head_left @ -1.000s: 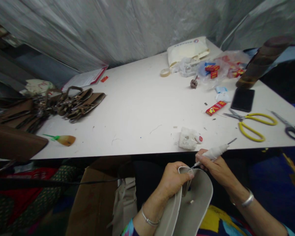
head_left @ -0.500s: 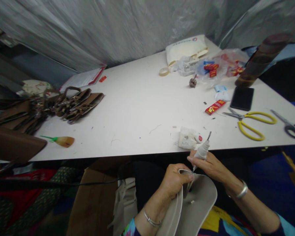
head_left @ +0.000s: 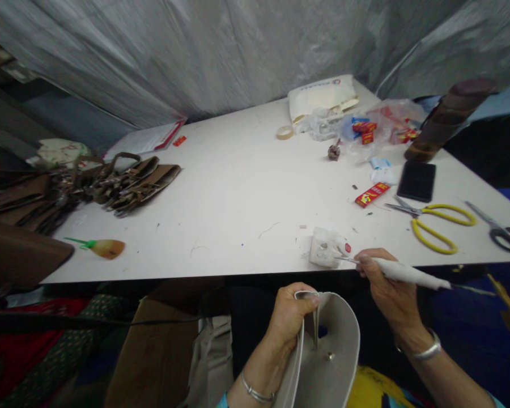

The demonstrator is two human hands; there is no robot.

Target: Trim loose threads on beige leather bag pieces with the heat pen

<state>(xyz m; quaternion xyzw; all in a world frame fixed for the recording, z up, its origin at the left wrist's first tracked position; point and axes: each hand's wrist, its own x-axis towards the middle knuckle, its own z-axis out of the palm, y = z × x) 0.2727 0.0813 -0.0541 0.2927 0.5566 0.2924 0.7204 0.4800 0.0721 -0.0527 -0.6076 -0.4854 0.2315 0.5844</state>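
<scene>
In my left hand (head_left: 291, 317) is the top edge of a light grey bag-like piece (head_left: 334, 340), pinched between thumb and fingers below the table's front edge. A small metal stud (head_left: 330, 356) shows on its inner face. My right hand (head_left: 391, 289) is closed around a white-wrapped tool (head_left: 408, 273) with a thin metal point at each end. Its left point reaches a small whitish block (head_left: 324, 248) near the table's front edge; whether it touches is hard to tell. A red oval bit (head_left: 347, 247) lies beside the block.
Yellow-handled scissors (head_left: 444, 226), black-handled scissors (head_left: 505, 238), a phone (head_left: 416, 181) and a dark bottle (head_left: 450, 122) are at the right. Brown bag pieces (head_left: 140, 184) and an amber squeeze bottle (head_left: 106, 248) lie left. Below stands a cardboard box (head_left: 148, 351).
My right hand has moved right, away from the grey piece, and turned the tool so one point is at the whitish block. My left hand has shifted slightly left with the piece.
</scene>
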